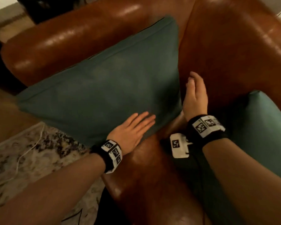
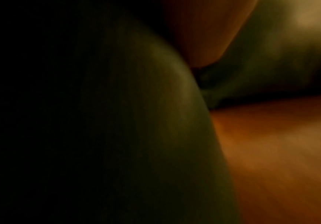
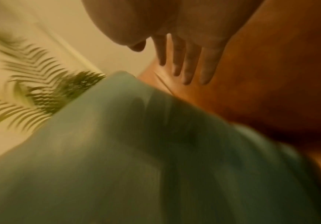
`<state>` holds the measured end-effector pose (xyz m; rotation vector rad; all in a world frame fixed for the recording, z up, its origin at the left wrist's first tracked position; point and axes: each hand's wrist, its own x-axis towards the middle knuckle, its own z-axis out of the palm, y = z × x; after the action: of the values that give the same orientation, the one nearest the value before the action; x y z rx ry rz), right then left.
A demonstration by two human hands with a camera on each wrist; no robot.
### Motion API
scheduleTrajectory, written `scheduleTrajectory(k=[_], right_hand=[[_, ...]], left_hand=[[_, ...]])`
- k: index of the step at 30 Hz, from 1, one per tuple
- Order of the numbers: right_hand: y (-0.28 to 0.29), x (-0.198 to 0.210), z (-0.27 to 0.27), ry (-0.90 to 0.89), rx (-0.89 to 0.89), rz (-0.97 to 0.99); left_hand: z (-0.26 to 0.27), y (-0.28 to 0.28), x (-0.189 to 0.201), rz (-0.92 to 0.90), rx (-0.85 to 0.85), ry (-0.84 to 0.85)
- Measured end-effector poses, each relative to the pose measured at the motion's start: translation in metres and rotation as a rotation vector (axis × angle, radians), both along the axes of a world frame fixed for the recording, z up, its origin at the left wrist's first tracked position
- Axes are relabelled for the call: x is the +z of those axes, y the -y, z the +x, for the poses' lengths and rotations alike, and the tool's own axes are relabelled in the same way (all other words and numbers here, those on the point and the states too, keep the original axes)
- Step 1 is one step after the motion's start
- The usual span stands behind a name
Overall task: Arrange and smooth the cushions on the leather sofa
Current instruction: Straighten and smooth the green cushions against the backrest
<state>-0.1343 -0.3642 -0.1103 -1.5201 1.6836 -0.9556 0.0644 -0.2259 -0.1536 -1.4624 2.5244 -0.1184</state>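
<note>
Brown leather sofa [image 1: 81,38], corner section, glossy armrest and backrest. Large teal cushion [image 1: 107,82] leans in the corner against the armrest, lower edge on the seat.

Left hand [image 1: 130,132] lies flat on the lower near corner of that cushion, fingers [image 1: 143,118] straight and together, palm down, gripping nothing. Most of the cushion spreads up and away beyond the fingertips.

Right hand [image 1: 195,95] stands on edge just beside the cushion's right border, between it and the sofa backrest [image 1: 234,54]. Its fingers [image 3: 190,66] are straight and slightly spread in the right wrist view, tips at the leather; nothing held. Whether the palm touches the cushion edge cannot be told.

Second teal cushion [image 1: 263,127] sits on the seat on the outer side of the right wrist, partly under the forearm, apart from the fingers.

Both wrists wear black bands with white marker tags [image 1: 113,151].

Left wrist view is dark and blurred: cushion bulge [image 2: 155,121] close up, leather seat [image 2: 280,159] alongside it.

Patterned rug [image 1: 39,151] with a white cable [image 1: 24,153] on the floor, to the outside of the left arm. Blurred fern-like plant [image 3: 46,97] behind the cushion in the right wrist view.
</note>
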Motion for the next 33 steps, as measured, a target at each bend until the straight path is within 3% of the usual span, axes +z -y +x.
scheduleTrajectory(k=[5, 8, 11, 14, 16, 18, 20, 21, 25, 29, 31, 33], right_hand=[[0.016, 0.035, -0.014, -0.154, 0.102, -0.094], [0.004, 0.047, -0.005, -0.176, 0.128, -0.107], [-0.015, 0.063, 0.029, -0.231, 0.35, -0.344], [-0.023, 0.069, 0.088, -0.279, 0.687, -0.578], [-0.032, 0.066, 0.131, -0.412, 0.856, -0.626], [-0.034, 0.054, 0.16, -0.644, 1.052, -0.687], [-0.014, 0.04, 0.161, -0.858, 1.193, -0.743], [0.001, 0.036, 0.151, -0.906, 1.178, -0.722], [0.05, 0.043, 0.103, -0.992, 0.888, -0.571], [0.078, 0.064, 0.108, -0.851, 0.691, -0.507], [0.088, 0.078, 0.133, -0.754, 0.751, -0.506], [0.088, 0.086, 0.163, -0.758, 0.92, -0.497]], left_hand=[[0.023, -0.053, -0.06, 0.203, -0.311, 0.356], [0.042, -0.077, -0.061, 0.287, -0.263, 0.264], [0.052, -0.08, -0.022, 0.019, 0.003, -0.062], [0.071, -0.041, 0.047, -0.322, 0.51, -0.217], [0.096, -0.009, 0.075, -0.442, 0.901, -0.287], [0.122, 0.005, 0.086, -0.462, 1.137, -0.355], [0.141, 0.005, 0.081, -0.436, 1.147, -0.356], [0.149, 0.001, 0.078, -0.408, 1.122, -0.349], [0.17, -0.013, 0.083, -0.325, 1.099, -0.328], [0.165, -0.005, 0.105, -0.295, 1.083, -0.312], [0.156, 0.009, 0.115, -0.268, 1.019, -0.324], [0.146, 0.03, 0.119, -0.193, 0.975, -0.337]])
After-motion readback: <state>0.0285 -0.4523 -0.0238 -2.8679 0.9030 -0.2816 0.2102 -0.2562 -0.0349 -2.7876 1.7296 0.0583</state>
